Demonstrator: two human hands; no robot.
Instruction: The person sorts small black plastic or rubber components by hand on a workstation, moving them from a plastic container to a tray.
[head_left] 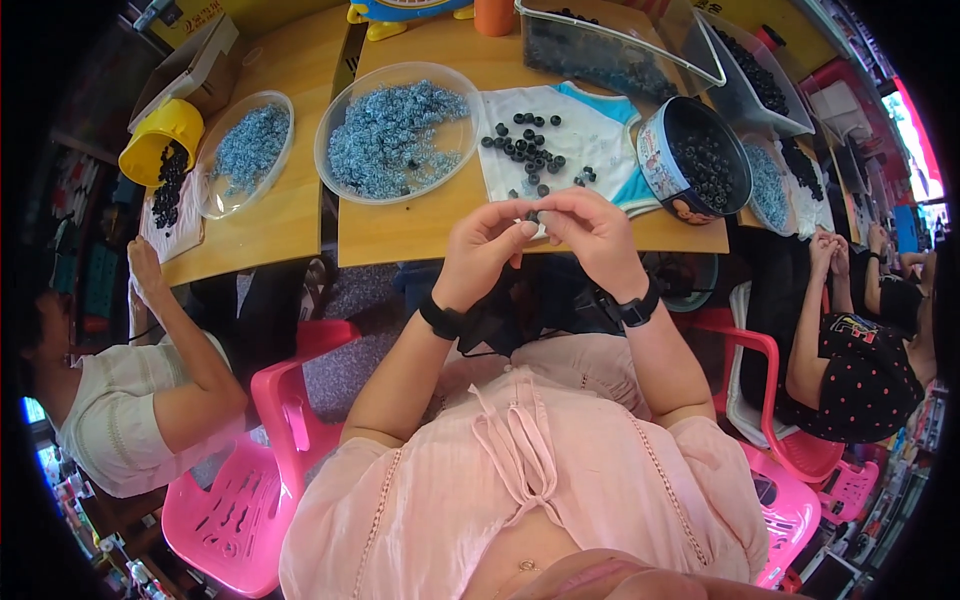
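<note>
Counter: light wood (405,232), running across in front of me, with a gap toward 10 o'clock from my hands where two tops meet.
Left hand (483,245): fingers curled, thumb and forefinger pinched together just past the counter's near edge.
Right hand (598,238): pinched likewise, its fingertips meeting the left hand's.
Small dark piece (533,215): gripped between both sets of fingertips, which mostly cover it.
Cloth (502,108): white with turquoise trim, at 12 o'clock from my hands, with loose black pieces (518,155) scattered over it.
Clear round tray (456,140): at 10 o'clock, heaped with pale-blue pieces (390,135).
Round tin (660,165): at 2 o'clock, tilted, touching the cloth, more black pieces inside.
Clear bin (625,43): at 1 o'clock, beyond the cloth, also holding black pieces.
Yellow bucket (148,142): well off toward 10 o'clock, lying on its side.
Neighbours: one person (160,400) toward 8 o'clock, another (868,380) toward 4.
</note>
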